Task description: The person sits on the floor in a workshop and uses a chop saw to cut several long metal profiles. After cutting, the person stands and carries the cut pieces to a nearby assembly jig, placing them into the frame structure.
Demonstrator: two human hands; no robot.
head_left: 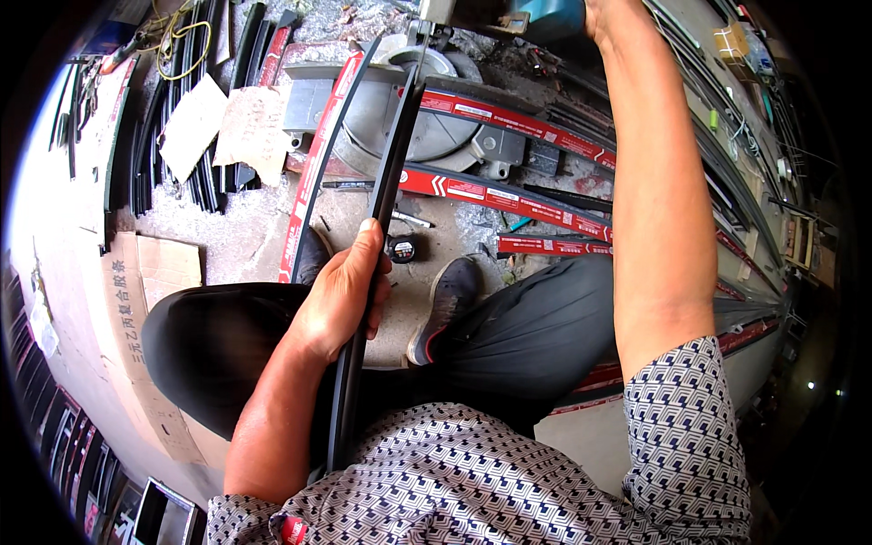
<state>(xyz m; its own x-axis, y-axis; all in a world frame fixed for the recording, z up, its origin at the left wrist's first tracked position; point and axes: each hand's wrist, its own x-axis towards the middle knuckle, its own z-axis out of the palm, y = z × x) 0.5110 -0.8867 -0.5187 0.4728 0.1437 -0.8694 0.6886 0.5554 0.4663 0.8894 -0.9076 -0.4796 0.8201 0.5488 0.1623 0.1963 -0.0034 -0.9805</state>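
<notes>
Centrally, a long, narrow, black grooved profile (391,159) is running lengthwise from the person's waist, over the lap, up to the grey metal saw base with a round table (445,136); its long axis is leaning slightly rightward toward the far end. The left hand (343,289) is gripping this profile near its mid-length, the fingers wrapped closely around it and the thumb lying along it, pointing to the far end. That far end is lying ahead of the left fingertips, beneath a thin upright metal edge (423,41); whether the two are touching cannot be told. The right hand (598,13) is standing nearer to that end, beside a teal casing (556,20) at the upper edge; its fingers are lying out of view, so their state cannot be told.

On the left, a curved red-and-black strip (320,171) is crossing the saw base, converging with the profile toward the top. On the right, two red-labelled black strips (509,116) are fanning out from just beside the profile, bordering it closely on that side. A round black tape measure (402,248) and a slim silver rod (413,219) are lying on the floor, just right of the left hand.
</notes>
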